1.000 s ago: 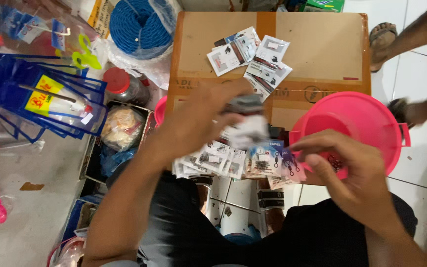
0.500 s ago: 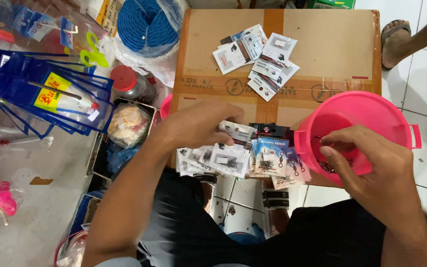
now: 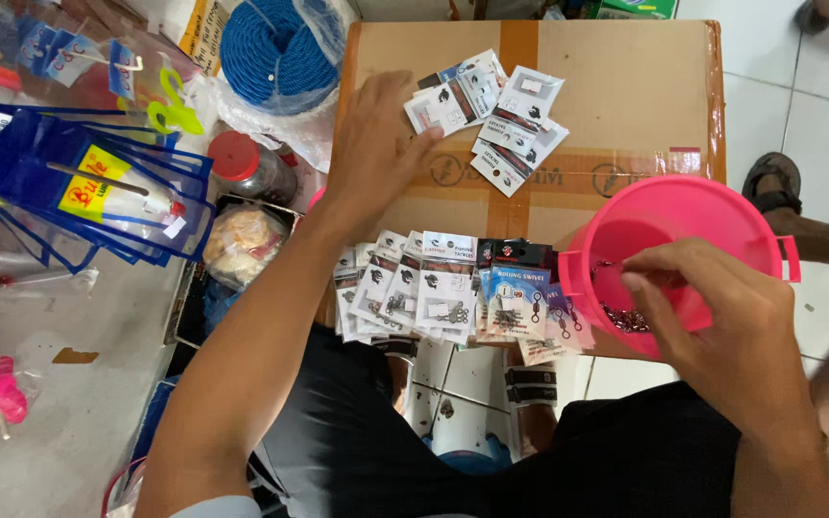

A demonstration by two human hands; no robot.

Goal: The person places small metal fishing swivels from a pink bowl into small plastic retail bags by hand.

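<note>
Hands (image 3: 381, 134) at packets (image 3: 453, 101), pink bucket (image 3: 712, 206)

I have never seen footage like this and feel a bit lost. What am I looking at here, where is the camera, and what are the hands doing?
The camera sits on a person's head and looks down, so you see their own two arms from above. No machine is involved, only bare hands.

In front of them is a cardboard box used as a table. Its near edge carries a row of small packets that hold little metal swivels. A looser pile of packets lies further back.

The left hand reaches to that far pile and its fingertips touch a packet there; it holds nothing closed in its grip. The right hand dips over the rim of a pink bucket with small dark metal pieces at the bottom. Whether it pinches one is unclear.

At the left are a blue rope coil and blue packages. Another person's sandalled foot shows at the right.
</note>
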